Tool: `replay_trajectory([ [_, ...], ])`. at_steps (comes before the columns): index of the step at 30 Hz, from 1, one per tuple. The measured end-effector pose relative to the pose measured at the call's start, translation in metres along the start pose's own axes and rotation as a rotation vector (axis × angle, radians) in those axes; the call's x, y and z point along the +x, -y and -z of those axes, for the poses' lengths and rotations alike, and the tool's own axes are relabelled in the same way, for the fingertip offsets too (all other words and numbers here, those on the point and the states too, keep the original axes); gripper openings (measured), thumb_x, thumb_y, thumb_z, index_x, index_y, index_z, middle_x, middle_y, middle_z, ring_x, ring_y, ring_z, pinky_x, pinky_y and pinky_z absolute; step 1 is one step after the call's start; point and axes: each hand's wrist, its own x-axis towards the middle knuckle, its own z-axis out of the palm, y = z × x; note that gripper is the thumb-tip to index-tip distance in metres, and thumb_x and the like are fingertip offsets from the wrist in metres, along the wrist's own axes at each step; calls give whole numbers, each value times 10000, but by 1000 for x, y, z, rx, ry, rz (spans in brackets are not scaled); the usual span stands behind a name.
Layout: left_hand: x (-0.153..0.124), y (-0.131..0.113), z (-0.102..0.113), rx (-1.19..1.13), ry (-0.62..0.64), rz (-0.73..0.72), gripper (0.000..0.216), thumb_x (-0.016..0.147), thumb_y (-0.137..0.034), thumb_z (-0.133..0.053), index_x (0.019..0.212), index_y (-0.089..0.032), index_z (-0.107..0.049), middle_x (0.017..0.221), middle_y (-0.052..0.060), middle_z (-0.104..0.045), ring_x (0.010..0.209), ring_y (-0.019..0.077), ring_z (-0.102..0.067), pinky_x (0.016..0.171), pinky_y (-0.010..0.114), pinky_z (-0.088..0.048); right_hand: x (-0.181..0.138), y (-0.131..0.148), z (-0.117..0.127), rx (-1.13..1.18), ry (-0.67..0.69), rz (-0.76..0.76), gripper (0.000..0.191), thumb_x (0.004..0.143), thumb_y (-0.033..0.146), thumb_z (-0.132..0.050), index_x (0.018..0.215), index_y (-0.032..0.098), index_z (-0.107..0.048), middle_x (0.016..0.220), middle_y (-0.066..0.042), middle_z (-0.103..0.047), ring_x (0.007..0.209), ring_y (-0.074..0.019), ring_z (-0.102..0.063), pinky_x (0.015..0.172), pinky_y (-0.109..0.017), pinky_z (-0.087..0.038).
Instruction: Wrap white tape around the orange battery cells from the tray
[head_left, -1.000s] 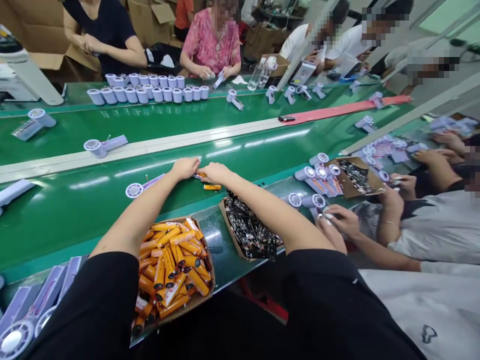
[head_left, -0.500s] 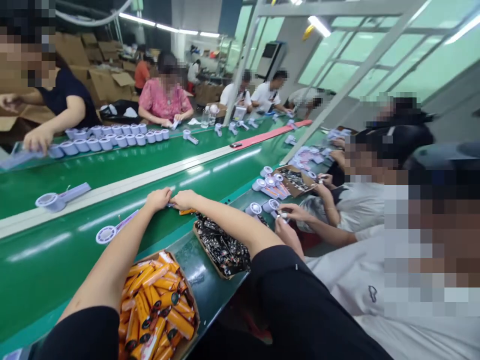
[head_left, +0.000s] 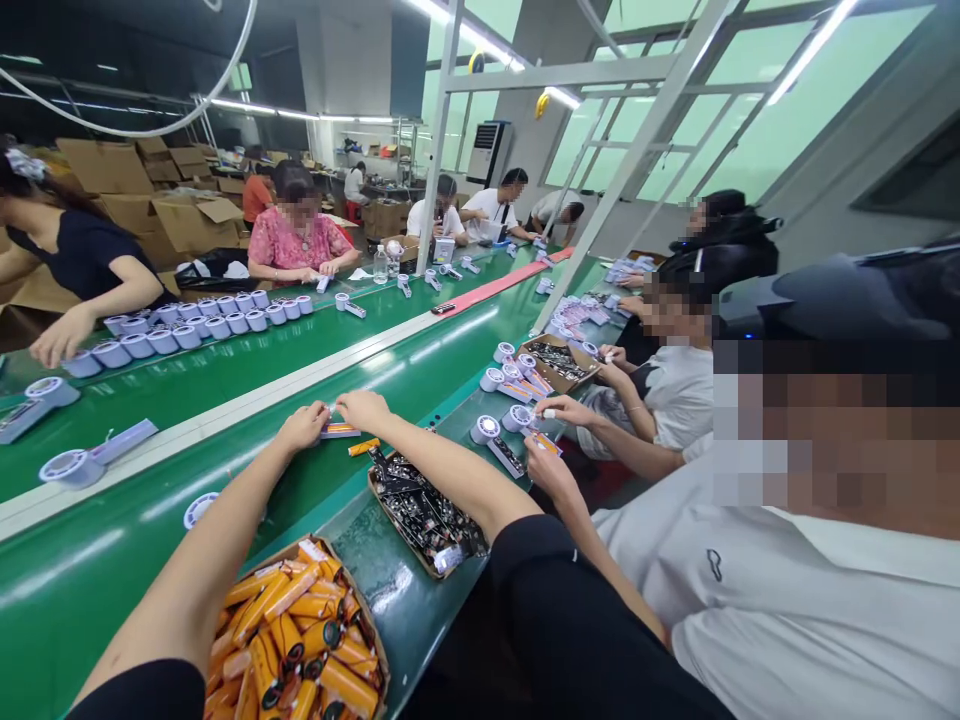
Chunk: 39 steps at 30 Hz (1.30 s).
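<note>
My left hand (head_left: 302, 425) and my right hand (head_left: 364, 408) rest together on the green conveyor belt (head_left: 225, 470), both pinched on a lilac fan handle (head_left: 339, 431) with an orange battery in it. The fan's round head (head_left: 199, 509) shows left of my left forearm. A loose orange battery (head_left: 363, 447) lies just in front of my right hand. A cardboard box of orange batteries (head_left: 300, 635) sits under my left arm. A box of black circuit boards (head_left: 420, 508) sits under my right forearm.
A co-worker in white sits close on my right, hands on a fan part (head_left: 544, 440). More people sit along both sides. Rows of lilac fan heads (head_left: 187, 328) line the far belt. A lone fan (head_left: 94, 455) lies on the white divider (head_left: 247, 405).
The camera has tilted up and turned right, so more of the hall and the neighbours show. My hands stay together on the same fan handle on the belt.
</note>
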Motion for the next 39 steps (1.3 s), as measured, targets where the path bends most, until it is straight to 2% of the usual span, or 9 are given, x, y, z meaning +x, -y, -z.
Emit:
replay_trajectory([
  [3,-23,20,18,-6,-10,-26,725,1054,-604,-335,1647,-211,-474,1615,104,-644,1494,303,-587,1221,416,-467,-16,4,2,8,67,84,443,1131,443,-494,1461,229,-698,1453,-133,-752,1324,-293,-707,1039,-379,-565],
  [8,-117,108,22,140,61,154,1131,755,-906,-585,1688,-276,-482,1734,175,-493,1579,605,-389,1237,808,-300,-34,14,-10,-38,350,141,426,834,325,-907,1242,243,-816,1362,-90,-805,1227,-306,-766,963,-356,-629],
  [11,-169,137,14,67,215,228,1125,819,-893,-470,1709,-204,-448,1644,226,-585,1481,523,-559,1230,671,-418,-35,20,-12,-82,423,109,414,825,191,-882,1233,227,-818,1354,-88,-811,1269,-294,-754,1037,-348,-614],
  [17,-189,95,6,96,51,143,1122,842,-827,-619,1770,-282,-303,1831,170,-303,1604,466,-403,1285,563,-379,-22,21,-16,-197,431,-35,476,941,228,-832,1394,139,-712,1444,-195,-726,1341,-328,-705,1142,-483,-583],
  [26,-186,50,1,81,-7,188,777,858,-640,-746,1578,-392,-592,1661,62,-537,1447,403,-490,1166,509,-503,-34,-4,-25,-250,411,-147,394,1044,321,-715,1412,182,-734,1429,-202,-728,1308,-315,-729,1088,-430,-573],
  [29,-242,68,18,73,-81,276,780,873,-646,-731,1589,-383,-569,1638,45,-543,1447,378,-474,1193,498,-493,-33,-13,-33,-272,423,-123,377,1058,337,-653,1385,183,-759,1430,-226,-728,1291,-351,-743,1034,-440,-582],
  [33,-371,78,18,69,-229,527,750,893,-632,-695,1565,-319,-582,1610,79,-549,1406,404,-492,1195,553,-492,-23,-25,-49,-291,424,-69,402,1041,322,-633,1398,183,-753,1434,-243,-723,1266,-358,-743,1002,-455,-579],
  [36,-459,54,-8,40,-255,672,688,853,-642,-737,1457,-320,-661,1568,72,-584,1375,416,-513,1170,554,-509,-14,-29,-50,-296,427,-12,388,1000,297,-665,1354,192,-783,1378,-233,-758,1184,-343,-766,962,-442,-574],
  [39,-499,15,-38,23,-214,763,666,829,-619,-784,1422,-328,-697,1590,73,-577,1395,461,-483,1155,568,-507,0,-18,-40,-304,407,94,420,1005,303,-652,1393,190,-764,1326,-215,-787,1129,-321,-774,918,-400,-565],
])
